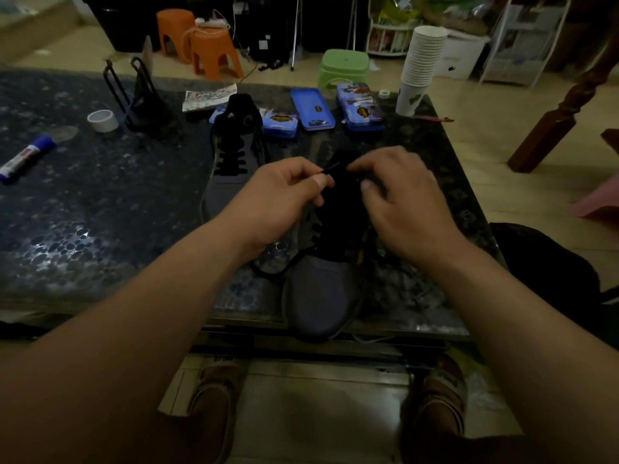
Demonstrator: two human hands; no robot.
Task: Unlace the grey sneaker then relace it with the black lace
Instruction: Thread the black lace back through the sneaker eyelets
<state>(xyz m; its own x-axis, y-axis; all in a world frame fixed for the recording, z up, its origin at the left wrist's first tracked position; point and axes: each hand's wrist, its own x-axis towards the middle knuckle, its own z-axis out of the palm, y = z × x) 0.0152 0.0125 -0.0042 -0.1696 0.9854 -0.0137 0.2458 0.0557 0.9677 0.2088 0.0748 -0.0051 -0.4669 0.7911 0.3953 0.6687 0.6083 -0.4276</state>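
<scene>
Head view, 1 frame.

Item 1: grey fabric sneaker with black tongue (321, 296), on the dark speckled stone table (100, 212). Its long axis ran near-to-far, toe at the table's near edge pointing toward the person, heel away.

Item 2: thin black lace (330, 168). The left hand (281, 195) pinched its tip between thumb and forefinger above the tongue, and slack trailed left of the toe.

Right hand (398, 192): fingers curled over the sneaker's collar; whether they gripped anything could not be told.

Item 3: 2nd grey sneaker (231, 169), laced in black, stood beyond, to the left.
</scene>
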